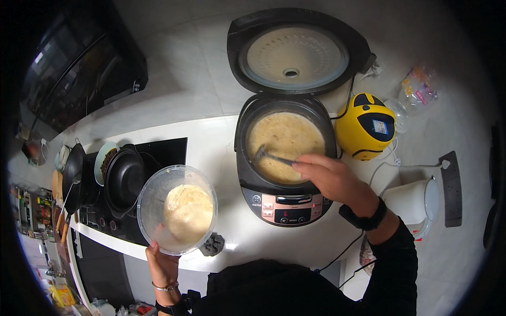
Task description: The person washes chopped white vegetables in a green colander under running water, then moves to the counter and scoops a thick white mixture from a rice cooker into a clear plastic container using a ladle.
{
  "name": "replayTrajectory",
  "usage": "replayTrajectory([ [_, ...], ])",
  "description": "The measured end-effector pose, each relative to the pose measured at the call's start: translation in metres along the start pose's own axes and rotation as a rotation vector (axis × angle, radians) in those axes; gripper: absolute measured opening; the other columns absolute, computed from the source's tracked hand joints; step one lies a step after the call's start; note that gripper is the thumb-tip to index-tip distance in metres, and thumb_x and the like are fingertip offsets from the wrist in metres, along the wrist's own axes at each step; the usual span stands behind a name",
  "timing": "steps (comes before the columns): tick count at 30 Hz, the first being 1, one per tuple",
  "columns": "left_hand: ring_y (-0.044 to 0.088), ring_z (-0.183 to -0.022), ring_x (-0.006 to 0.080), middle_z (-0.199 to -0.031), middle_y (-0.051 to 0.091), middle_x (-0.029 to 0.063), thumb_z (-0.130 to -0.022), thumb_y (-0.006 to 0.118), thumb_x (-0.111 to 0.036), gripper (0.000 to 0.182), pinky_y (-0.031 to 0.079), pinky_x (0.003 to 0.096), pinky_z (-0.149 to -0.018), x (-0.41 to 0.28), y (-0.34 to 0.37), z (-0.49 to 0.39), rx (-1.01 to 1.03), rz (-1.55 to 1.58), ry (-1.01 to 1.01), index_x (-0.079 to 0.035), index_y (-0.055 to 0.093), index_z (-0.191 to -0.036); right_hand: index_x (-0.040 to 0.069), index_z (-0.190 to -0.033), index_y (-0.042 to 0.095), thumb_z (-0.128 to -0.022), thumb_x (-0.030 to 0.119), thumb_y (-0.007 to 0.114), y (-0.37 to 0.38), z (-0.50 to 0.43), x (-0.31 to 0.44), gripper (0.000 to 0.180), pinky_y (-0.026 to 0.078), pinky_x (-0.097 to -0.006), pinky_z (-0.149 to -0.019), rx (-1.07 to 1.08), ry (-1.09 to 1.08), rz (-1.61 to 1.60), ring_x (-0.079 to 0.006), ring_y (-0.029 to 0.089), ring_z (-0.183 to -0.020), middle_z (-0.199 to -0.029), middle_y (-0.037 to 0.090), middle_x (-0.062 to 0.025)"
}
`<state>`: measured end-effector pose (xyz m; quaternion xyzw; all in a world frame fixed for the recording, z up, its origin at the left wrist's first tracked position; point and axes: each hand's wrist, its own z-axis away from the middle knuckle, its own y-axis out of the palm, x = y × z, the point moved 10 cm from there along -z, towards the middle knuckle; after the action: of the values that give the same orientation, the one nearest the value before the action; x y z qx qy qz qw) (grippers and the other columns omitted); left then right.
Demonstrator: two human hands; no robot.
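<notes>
My right hand [328, 175] grips a dark ladle or spoon [276, 158] whose head dips into the pale yellow porridge-like food [288, 132] in a large rice cooker [247, 185]. The cooker's lid [296, 55] stands raised behind the pot. My left hand [162, 260] holds a clear round plastic tub [152, 197] tilted over the counter, left of the cooker. Some of the same pale, thick food [189, 213] lies inside the tub. A dark mesh scourer [213, 245] rests on the counter just beyond the tub's lower right rim.
A yellow small appliance [363, 130] stands right of the cooker, with cords nearby. Farther right are a white container [407, 201] and a power strip [450, 189]. Black pots [124, 177], a wok [75, 177] and a bowl [103, 158] crowd the hob at left.
</notes>
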<state>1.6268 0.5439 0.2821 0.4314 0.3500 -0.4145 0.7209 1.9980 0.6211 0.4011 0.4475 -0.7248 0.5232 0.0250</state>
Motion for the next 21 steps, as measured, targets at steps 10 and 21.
replayTrajectory([
  [10, 0.050, -0.115, 0.0378, -0.131, 0.045, 0.0211, -0.066, 0.058, -0.036, 0.078, 0.044, 0.0508, -0.093, 0.022, 0.022, 0.015, 0.114, 0.127, -0.181, 0.001, 0.040, -0.133, -0.001, -0.100, 0.062, -0.085, 0.006, 0.058, -0.038, -0.021, -0.075, 0.017, 0.051, -0.0330, -0.073, -0.197, 0.137, 0.160, -0.0288, 0.063, -0.084, -0.094, 0.063, -0.0149],
  [21, 0.048, -0.116, 0.0392, -0.134, 0.040, 0.0245, -0.063, 0.056, -0.032, 0.082, 0.038, 0.0470, -0.100, 0.014, 0.027, 0.029, 0.041, 0.118, -0.139, 0.006, 0.039, -0.133, -0.001, -0.095, 0.064, -0.082, 0.006, 0.061, 0.005, -0.026, -0.070, 0.015, 0.049, -0.0322, -0.067, 0.197, 0.057, -0.063, -0.0283, 0.061, -0.076, -0.085, 0.063, -0.0142],
])
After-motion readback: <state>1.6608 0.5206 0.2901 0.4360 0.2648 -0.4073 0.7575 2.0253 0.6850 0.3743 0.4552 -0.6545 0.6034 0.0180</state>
